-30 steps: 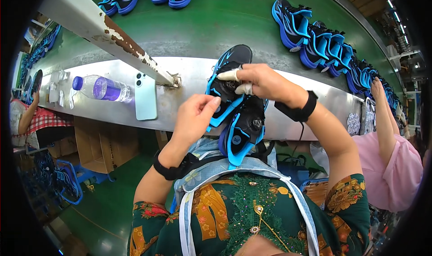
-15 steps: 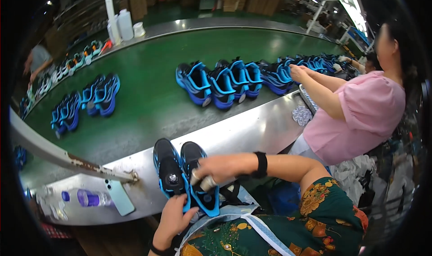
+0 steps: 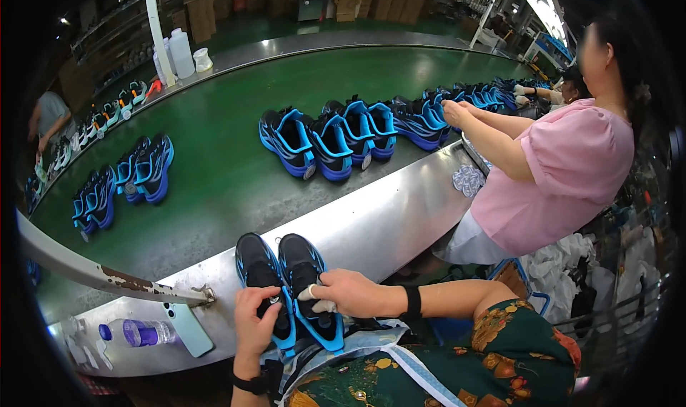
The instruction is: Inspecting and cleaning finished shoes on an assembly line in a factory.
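Two black sneakers with bright blue edging lie side by side at the steel ledge in front of me, toes pointing away. On the left sneaker [image 3: 254, 257], my left hand [image 3: 253, 321] pinches at a small shiny round knob [image 3: 274, 299] on the tongue. My right hand [image 3: 351, 293], with whitish covers on the thumb and a finger, is curled over the tongue of the right sneaker [image 3: 299, 255]. What lies under those fingers is partly hidden. The sneakers' heel ends rest against my apron [image 3: 379, 339].
Rows of matching sneakers [image 3: 332, 146] stand on the green conveyor [image 3: 214, 164]. A phone [image 3: 189, 330], purple-labelled bottle [image 3: 139, 333] and rusty white post [image 3: 121, 280] are left. A person in pink [image 3: 572, 167] works at right, beside a pile of round discs [image 3: 468, 181].
My left hand has moved from the left sneaker's heel edge up to its knob. My right hand has settled on the right sneaker's tongue. The view has shifted slightly.
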`<state>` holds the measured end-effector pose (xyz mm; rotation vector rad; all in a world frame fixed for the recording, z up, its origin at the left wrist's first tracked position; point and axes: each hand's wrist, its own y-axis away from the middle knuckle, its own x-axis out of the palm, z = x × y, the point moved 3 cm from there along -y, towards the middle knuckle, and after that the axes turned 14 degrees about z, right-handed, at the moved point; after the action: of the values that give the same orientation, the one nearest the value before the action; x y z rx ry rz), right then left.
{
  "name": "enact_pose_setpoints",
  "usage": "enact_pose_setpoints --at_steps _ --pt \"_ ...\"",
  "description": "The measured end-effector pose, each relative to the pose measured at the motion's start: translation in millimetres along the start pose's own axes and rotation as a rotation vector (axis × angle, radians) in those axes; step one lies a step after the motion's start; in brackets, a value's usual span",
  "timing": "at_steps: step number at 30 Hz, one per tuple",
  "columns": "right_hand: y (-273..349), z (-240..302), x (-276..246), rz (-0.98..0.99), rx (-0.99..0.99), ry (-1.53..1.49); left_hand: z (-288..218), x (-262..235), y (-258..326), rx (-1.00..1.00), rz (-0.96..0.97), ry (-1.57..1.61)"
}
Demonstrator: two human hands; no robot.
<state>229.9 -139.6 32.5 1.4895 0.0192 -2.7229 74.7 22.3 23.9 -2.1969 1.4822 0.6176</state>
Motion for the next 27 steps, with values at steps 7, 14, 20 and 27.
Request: enact_pose_setpoints --at_steps 7,14,20,27 --pt "7.7 9.8 -1.4 -0.002 -0.042 -0.092 1.4 1.4 0.1 -0.091 -0.011 -0.010" --pt "2.5 2.8 -5.5 0.027 -0.062 -0.176 -2.0 0.4 -3.9 -0.002 0.017 0.049" --pt "-9.2 -5.7 -4.6 -0.211 -0.008 0.117 17.8 -6.9 -12.5 0.019 0.144 0.316" --pt "-17.1 -0.3 6.3 -0.110 0.049 -0.006 25.1 -1.2 -3.3 -0.040 0.113 0.473"
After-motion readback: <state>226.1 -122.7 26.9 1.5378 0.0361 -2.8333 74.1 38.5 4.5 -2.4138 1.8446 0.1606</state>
